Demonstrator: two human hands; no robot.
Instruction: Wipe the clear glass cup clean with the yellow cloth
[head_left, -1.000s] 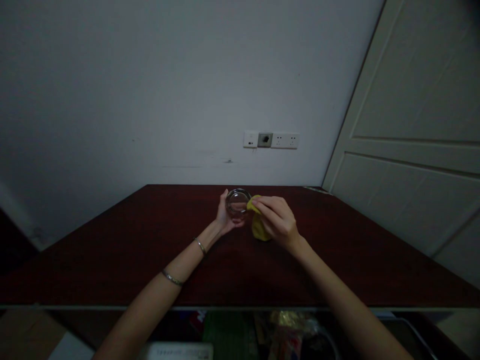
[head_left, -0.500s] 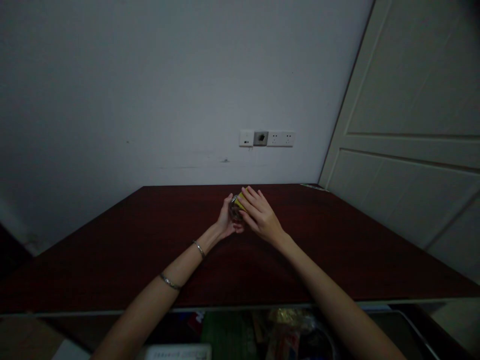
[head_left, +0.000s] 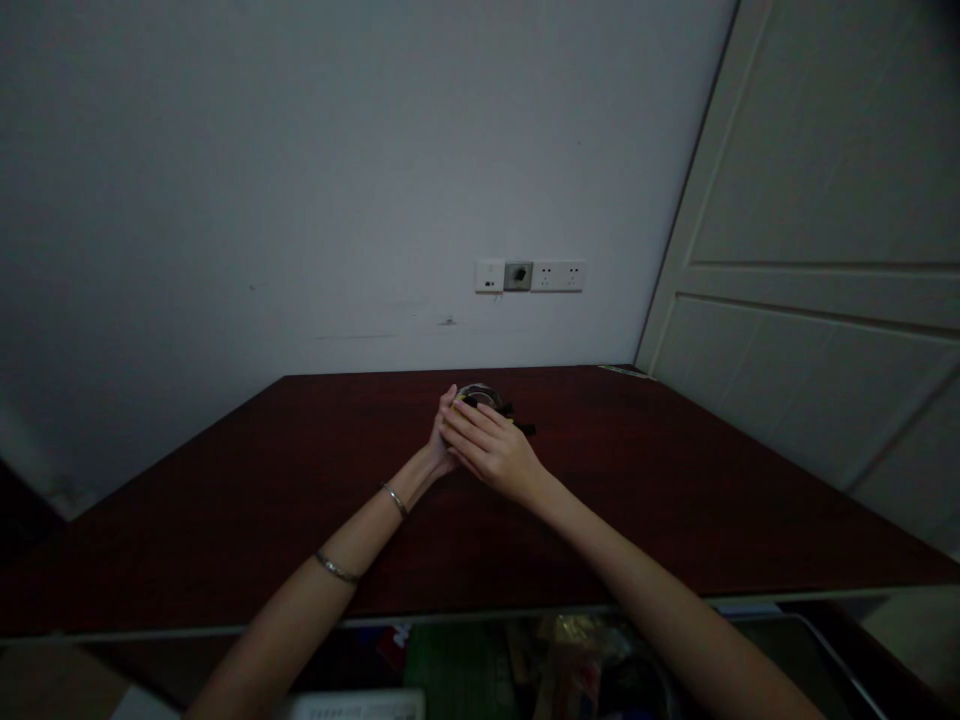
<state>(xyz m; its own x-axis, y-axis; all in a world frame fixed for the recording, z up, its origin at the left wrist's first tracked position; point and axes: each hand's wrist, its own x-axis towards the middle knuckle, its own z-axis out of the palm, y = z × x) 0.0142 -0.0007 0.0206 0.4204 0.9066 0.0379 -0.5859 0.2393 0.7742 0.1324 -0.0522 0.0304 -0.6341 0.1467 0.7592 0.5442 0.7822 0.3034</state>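
A small clear glass jar (head_left: 480, 396) stands on the dark red table (head_left: 660, 500), near its far middle. My left hand (head_left: 440, 440) wraps the jar's left side, mostly hidden behind my right hand. My right hand (head_left: 489, 449) lies over the jar's front with its fingers pressed against it. Only a sliver of the yellow cloth (head_left: 511, 423) shows at my right fingers; the rest is hidden under that hand. Two bracelets sit on my left forearm.
A white wall with a socket strip (head_left: 529, 276) stands behind the table. A pale door (head_left: 817, 230) is at the right. Below the table's near edge, an open drawer (head_left: 495, 670) holds several packets.
My right hand has moved left across the jar's front with the yellow cloth, which hung in plain view a second ago and is now almost hidden. The left hand kept its hold.
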